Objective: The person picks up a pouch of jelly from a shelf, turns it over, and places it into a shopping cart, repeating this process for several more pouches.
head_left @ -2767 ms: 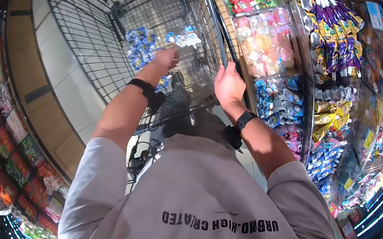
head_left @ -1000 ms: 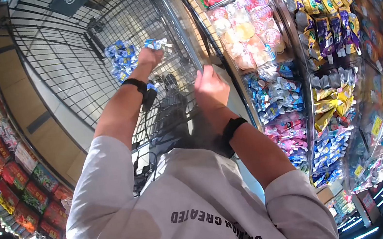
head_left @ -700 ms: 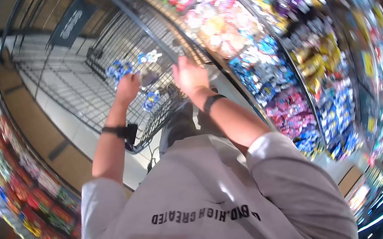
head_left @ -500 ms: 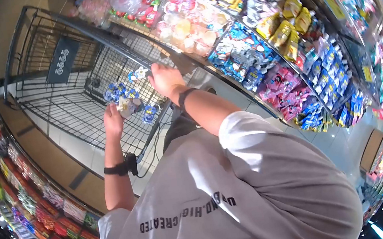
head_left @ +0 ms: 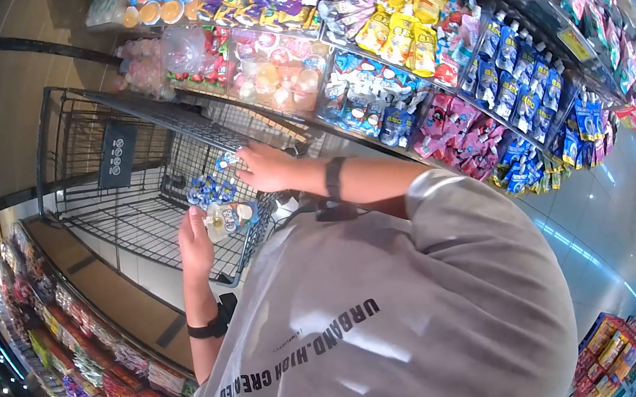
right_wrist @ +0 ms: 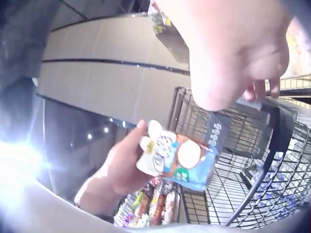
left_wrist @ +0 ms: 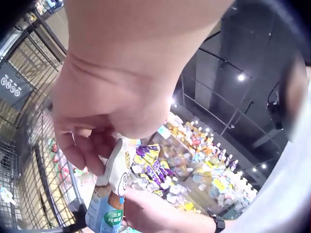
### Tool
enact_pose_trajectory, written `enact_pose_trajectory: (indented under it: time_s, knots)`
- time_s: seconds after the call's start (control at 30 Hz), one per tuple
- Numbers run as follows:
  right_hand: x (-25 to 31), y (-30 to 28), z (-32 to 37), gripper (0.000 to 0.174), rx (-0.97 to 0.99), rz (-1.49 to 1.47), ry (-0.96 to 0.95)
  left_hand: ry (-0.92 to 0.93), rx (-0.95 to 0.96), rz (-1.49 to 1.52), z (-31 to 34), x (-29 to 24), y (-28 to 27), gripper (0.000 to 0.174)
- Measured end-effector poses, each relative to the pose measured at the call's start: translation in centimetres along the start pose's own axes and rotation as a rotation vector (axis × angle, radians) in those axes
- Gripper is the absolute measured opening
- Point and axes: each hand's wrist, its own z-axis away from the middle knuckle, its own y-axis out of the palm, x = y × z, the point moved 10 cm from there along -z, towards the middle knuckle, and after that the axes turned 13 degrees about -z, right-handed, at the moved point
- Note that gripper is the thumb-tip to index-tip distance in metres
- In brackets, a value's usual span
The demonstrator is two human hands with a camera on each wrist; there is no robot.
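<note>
My left hand holds a jelly drink pouch over the near side of the shopping cart. The pouch has a white top, a brown band with a round coconut picture, and a light blue base with a green label. In the left wrist view, my curled fingers are at the pouch's white top. My right hand grips the cart's side rail, its fingertips curled over the bar. Several blue packs lie inside the cart, and a blue-and-white pack sits beside the right hand.
Along the cart's far side, sloped bins hold yellow pouches, blue pouches, pink packs and jelly cups. Another candy shelf runs along the left. Tiled floor shows at the right.
My left hand has come up from the cart's bottom with the pouch, towards my body. The view has swung so the cart lies further left. The right hand stays on the rail.
</note>
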Motion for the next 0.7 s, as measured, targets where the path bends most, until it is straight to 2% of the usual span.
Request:
enact_pose_trajectory:
  time_s: [0.03,0.07,0.13,0.23,0.27,0.33,0.43,0.53,0.6,0.63,0.7]
  knots:
    - [0.4,0.6,1.3,0.052,0.210,-0.188,0.005,0.081,0.025,-0.004,0.0,-1.7,0.5,0.050]
    - [1.1,-1.2,2.8,0.052,0.203,-0.196,0.006,0.161,0.051,-0.008,0.1,-3.6,1.1,0.048]
    - [2.3,-1.8,6.7,0.063,0.447,-0.348,0.037,0.130,0.105,-0.018,-0.3,-5.2,2.4,0.046]
    - [2.7,-3.6,9.9,0.068,0.326,-0.304,-0.184,0.268,0.162,-0.029,-1.0,-9.0,4.9,0.043]
    - [2.5,-4.0,10.8,0.068,0.316,-0.311,-0.182,0.275,0.170,-0.036,-1.1,-10.3,5.7,0.043]
    - [2.4,-6.2,12.4,0.066,0.173,-0.284,-0.192,0.312,0.227,0.078,-0.9,-13.6,7.5,0.038]
    - [-0.4,-7.7,12.9,0.065,0.049,-0.225,-0.103,0.412,0.328,-0.025,-0.3,-17.5,10.0,0.032]
    - [-2.3,-10.3,14.0,0.061,-0.091,-0.157,-0.046,0.416,0.413,-0.071,-0.4,-18.8,12.4,0.031]
    - [-3.4,-11.2,15.0,0.057,-0.117,-0.143,0.024,0.438,0.413,-0.100,-0.3,-19.7,13.1,0.029]
    - [-3.5,-11.8,15.5,0.057,-0.119,-0.145,0.026,0.450,0.430,-0.035,-0.6,-19.4,14.0,0.029]
    - [-4.9,-12.0,16.6,0.054,-0.075,-0.166,0.145,0.462,0.429,0.065,-1.0,-19.3,14.6,0.029]
